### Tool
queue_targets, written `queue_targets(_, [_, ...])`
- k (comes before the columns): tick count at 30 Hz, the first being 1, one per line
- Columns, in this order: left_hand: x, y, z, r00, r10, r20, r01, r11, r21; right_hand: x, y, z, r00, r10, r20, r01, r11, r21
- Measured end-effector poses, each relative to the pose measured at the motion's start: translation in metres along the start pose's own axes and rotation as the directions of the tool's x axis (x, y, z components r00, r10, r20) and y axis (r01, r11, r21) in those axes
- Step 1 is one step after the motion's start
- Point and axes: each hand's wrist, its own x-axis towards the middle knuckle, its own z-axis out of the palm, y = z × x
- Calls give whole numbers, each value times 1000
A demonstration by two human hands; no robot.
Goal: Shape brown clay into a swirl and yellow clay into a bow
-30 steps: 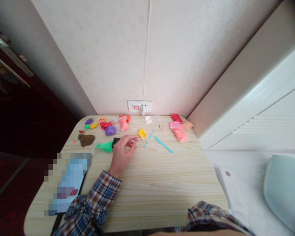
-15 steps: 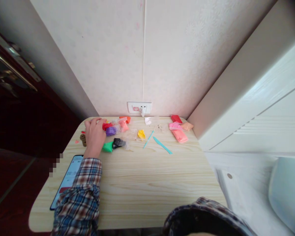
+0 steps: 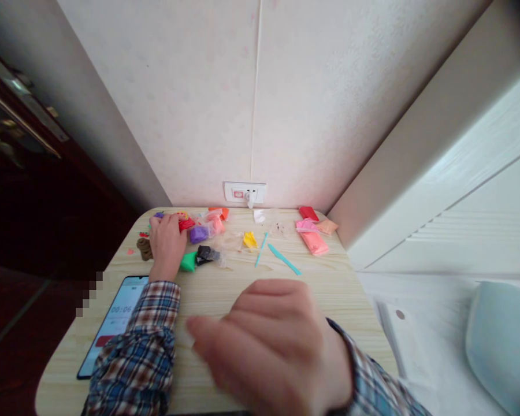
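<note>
My left hand (image 3: 168,242) is at the far left of the table, fingers bent down and thumb against a red clay packet (image 3: 186,222). It seems to grip this packet, though the fingertips are partly hidden. Just right of it lie a purple clay packet (image 3: 199,233) and a green clay packet (image 3: 188,262). Brown rolled clay (image 3: 144,249) sits left of the hand. My right hand (image 3: 281,341) is raised over the front of the table, blurred, back of the hand up. Its fingers curl underneath out of sight, so what they hold cannot be made out.
Behind my right hand lie a teal plastic knife (image 3: 285,259) and a thin teal stick (image 3: 262,249). Yellow clay (image 3: 250,240) and a black packet (image 3: 207,254) are near. Pink and red packets (image 3: 314,242) lie back right. A phone (image 3: 112,323) is under my left sleeve.
My right hand has come into view from the lower right, over the table front. My left hand has closed in by the red packet, and the purple packet has shifted slightly right.
</note>
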Motion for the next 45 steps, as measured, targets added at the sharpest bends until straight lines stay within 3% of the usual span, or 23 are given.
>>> queue_targets(2, [0,3,-6,998,-27,-65,23,998,-55,21,50,3,994,88,-58,-90,996,-20])
queue_targets(4, [-3,11,-13,994,-34,-105,25,996,-83,25,85,10,959,278,-57,-278,961,15])
queue_targets(6, [-8,24,-17,994,-29,-102,6,975,-222,16,106,20,878,479,-10,-475,873,111])
queue_targets(9, [-21,50,-17,998,60,31,-36,859,-511,-2,121,36,771,636,20,-606,724,329])
queue_targets(11, [-32,65,-14,982,144,118,-48,808,-588,-9,126,43,731,682,36,-611,629,481])
queue_targets(13, [-41,76,-11,965,199,168,-49,771,-635,-11,130,47,719,693,58,-584,556,592])
queue_targets(22, [-49,79,-8,962,224,154,-57,718,-693,-11,133,51,729,655,197,-531,361,767])
queue_targets(24, [-49,80,-8,956,249,154,-63,688,-723,-13,133,52,729,653,206,-549,378,746])
queue_targets(29, [-52,85,-9,927,352,132,-127,623,-772,-11,130,52,725,677,129,-605,537,588])
queue_targets(35, [-60,94,-13,921,344,183,-42,556,-830,-15,130,50,768,640,20,-602,711,364])
queue_targets(40, [-66,97,-5,906,347,242,-32,626,-779,-18,132,56,816,575,56,-573,792,209])
queue_targets(45, [-67,97,3,916,328,232,-32,635,-772,-20,131,58,818,572,49,-574,813,100])
